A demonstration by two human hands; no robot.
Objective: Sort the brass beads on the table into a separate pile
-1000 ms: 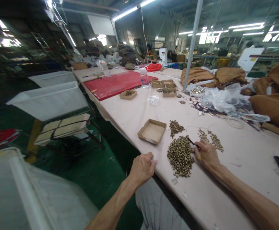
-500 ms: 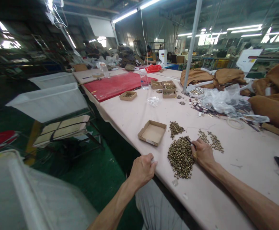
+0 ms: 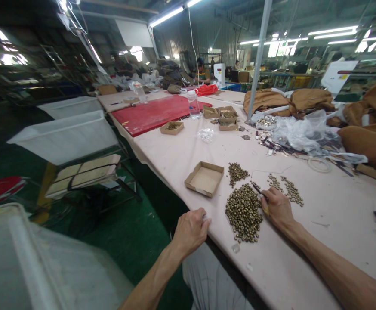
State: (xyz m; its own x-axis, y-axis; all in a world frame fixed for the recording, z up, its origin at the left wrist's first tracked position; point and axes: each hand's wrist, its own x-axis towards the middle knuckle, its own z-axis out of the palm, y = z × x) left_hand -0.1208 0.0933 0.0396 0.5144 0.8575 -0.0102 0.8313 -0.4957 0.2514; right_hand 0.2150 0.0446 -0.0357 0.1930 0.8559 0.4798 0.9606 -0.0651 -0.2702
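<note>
In my right hand [image 3: 277,209] is a thin dark tool [image 3: 256,188], perhaps tweezers, pinched in the fingers. Its tip reaches over the table just beside the upper right edge of a large heap of small bronze-coloured metal studs [image 3: 243,213]. A smaller pile of studs [image 3: 237,173] lies behind the heap. To the right of the hand, more studs lie spread in two loose groups, a small patch [image 3: 274,183] and a longer one [image 3: 292,191]. My left hand [image 3: 191,230] is closed at the table's near edge; whatever its curled fingers may hold is hidden.
A shallow cardboard box [image 3: 204,177] sits left of the studs. Farther back are small boxes of metal parts [image 3: 228,123], a water bottle [image 3: 193,105] and a red board [image 3: 155,114]. A metal pole [image 3: 258,60], plastic bags [image 3: 304,133] and brown material [image 3: 365,140] occupy the right.
My right hand and the tool have shifted slightly right and down, away from the heap's edge. A few studs now show near the tool's tip. My left hand stays at the table edge.
</note>
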